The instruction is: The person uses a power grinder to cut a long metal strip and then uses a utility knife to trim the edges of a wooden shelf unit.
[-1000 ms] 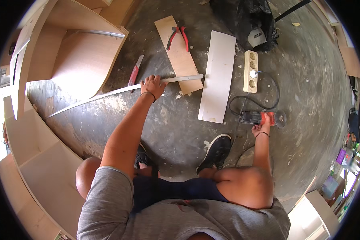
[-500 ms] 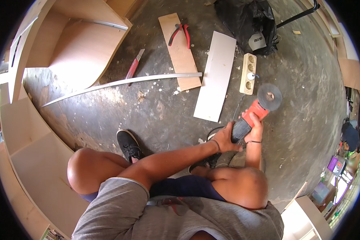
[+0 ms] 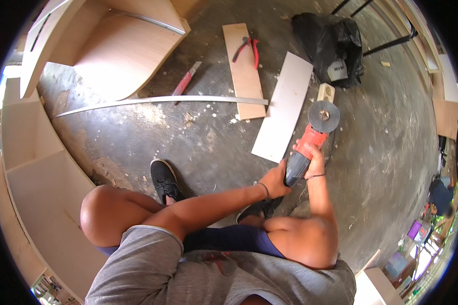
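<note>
Both my hands hold a red and black angle grinder [image 3: 306, 145] in front of my right knee, its round cutting disc [image 3: 323, 117] pointing away from me. My left hand [image 3: 276, 181] wraps round the black rear body. Closer to the disc, my right hand [image 3: 315, 161] grips the red front part. The disc hides most of a cream power strip [image 3: 326, 92] behind it. Left of the grinder a white board [image 3: 284, 107] lies on the floor. A long thin metal strip [image 3: 173, 99] stretches leftward, its right end resting on a narrow wooden board [image 3: 244, 71].
Pliers with red handles [image 3: 247, 50] lie on the wooden board. A red utility knife [image 3: 187, 82] is on the concrete floor behind the strip. A black plastic bag [image 3: 328, 48] sits at the far right. Wooden cabinet pieces [image 3: 122, 53] stand along the left.
The grinder, in both my hands, has shifted left, and its disc now covers most of the power strip. The view has also shifted slightly.
</note>
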Action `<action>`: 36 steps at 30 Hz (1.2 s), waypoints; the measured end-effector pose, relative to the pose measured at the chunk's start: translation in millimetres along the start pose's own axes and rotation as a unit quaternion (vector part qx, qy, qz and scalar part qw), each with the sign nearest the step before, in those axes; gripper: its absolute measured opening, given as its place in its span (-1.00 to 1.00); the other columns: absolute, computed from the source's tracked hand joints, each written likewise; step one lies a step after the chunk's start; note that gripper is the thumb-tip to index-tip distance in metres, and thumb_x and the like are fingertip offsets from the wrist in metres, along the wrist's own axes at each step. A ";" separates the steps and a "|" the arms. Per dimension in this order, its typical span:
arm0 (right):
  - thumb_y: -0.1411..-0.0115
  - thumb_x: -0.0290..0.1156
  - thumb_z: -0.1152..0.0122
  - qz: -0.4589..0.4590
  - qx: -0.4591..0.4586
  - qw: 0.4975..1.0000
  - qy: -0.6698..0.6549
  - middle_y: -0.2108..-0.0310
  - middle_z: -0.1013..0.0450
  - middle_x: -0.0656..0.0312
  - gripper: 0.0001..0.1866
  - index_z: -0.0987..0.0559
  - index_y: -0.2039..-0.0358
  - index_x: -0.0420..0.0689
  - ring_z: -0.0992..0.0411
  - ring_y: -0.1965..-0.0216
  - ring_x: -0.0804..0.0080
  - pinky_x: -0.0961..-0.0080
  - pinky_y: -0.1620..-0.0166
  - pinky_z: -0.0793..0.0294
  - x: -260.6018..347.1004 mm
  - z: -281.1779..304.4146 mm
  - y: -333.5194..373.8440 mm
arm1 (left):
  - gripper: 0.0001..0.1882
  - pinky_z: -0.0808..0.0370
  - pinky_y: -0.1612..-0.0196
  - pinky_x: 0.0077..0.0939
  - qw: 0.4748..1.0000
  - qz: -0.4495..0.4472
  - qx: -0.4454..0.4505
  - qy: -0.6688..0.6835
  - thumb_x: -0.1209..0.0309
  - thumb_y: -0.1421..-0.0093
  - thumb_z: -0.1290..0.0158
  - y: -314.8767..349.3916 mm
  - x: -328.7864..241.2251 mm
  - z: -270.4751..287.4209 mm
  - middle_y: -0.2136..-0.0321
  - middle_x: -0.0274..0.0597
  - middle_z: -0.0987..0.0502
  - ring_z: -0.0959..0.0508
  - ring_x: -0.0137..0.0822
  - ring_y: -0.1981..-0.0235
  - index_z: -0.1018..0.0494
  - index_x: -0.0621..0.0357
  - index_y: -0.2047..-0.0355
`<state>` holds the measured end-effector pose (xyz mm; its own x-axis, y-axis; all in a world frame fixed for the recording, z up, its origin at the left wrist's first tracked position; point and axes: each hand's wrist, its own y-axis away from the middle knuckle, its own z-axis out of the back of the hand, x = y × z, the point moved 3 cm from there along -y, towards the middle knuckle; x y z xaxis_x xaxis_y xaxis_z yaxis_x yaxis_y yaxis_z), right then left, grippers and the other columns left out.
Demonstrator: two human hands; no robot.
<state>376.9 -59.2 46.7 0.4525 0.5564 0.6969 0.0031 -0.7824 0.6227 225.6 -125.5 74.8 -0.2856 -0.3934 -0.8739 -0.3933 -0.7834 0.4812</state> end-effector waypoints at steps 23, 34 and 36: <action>0.00 -0.35 -0.19 -0.062 -0.063 0.994 -0.064 0.39 -0.47 0.10 -0.64 -0.44 0.19 -0.24 -0.48 0.39 0.19 0.27 0.27 -0.53 -19.9 8.9 -26.1 | -0.31 -0.45 0.17 -0.07 0.996 0.012 0.033 -0.087 0.32 0.17 -0.19 -8.3 4.6 6.6 0.38 0.35 -0.50 -0.53 0.25 0.25 -0.15 0.37 0.07; 0.07 -0.37 -0.27 0.045 -0.036 0.984 0.168 0.40 -0.46 0.15 -0.59 -0.46 0.18 -0.23 -0.51 0.41 0.29 0.33 0.34 -0.55 22.8 -23.7 -12.2 | -0.43 -0.29 -0.11 -0.18 0.846 -0.072 -0.252 -0.464 0.04 -0.13 -0.06 -74.2 46.2 213.9 0.01 -0.08 -0.42 -0.34 -0.09 -0.09 -0.36 0.14 -0.04; 0.11 -0.41 -0.29 0.052 -0.015 0.963 0.264 0.39 -0.46 0.21 -0.57 -0.48 0.16 -0.21 -0.49 0.41 0.37 0.42 0.33 -0.51 19.3 -23.6 -20.1 | -0.47 -0.26 -0.13 -0.17 0.831 -0.076 -0.250 -0.492 0.05 -0.18 -0.01 -69.7 52.2 237.5 0.00 -0.12 -0.40 -0.31 -0.10 -0.11 -0.35 0.12 -0.05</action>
<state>364.6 -26.1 55.9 -0.0670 0.5464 0.8348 -0.0480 -0.8375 0.5443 30.6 22.9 12.0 -0.9387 0.1188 -0.3237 -0.1483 -0.9866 0.0678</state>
